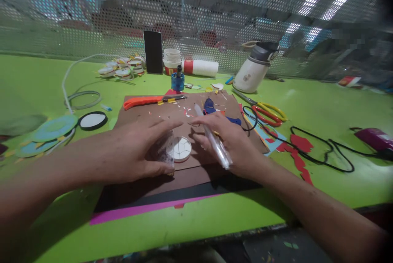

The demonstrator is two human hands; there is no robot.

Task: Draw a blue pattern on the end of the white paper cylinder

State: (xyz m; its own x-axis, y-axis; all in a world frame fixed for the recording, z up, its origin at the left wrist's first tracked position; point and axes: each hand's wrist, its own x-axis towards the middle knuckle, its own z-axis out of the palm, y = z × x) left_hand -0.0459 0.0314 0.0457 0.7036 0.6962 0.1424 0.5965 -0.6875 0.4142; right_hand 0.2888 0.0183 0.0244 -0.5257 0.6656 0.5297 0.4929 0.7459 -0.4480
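Observation:
My left hand grips a clear plastic piece between thumb and fingers; its exact kind does not show. Just right of its edge lies a round white disc marked with thin dark lines. In my right hand is a pen with a clear, whitish barrel, slanting up and left, apart from the disc. Both hands are over brown card sheets. Beyond the right hand, a dark blue tool is partly hidden by the fingers.
An orange-handled cutter lies on the card. Scissors, black cord and red scraps are at right. Behind stand a blue ink bottle, a phone, white cups and a tilted-looking flask.

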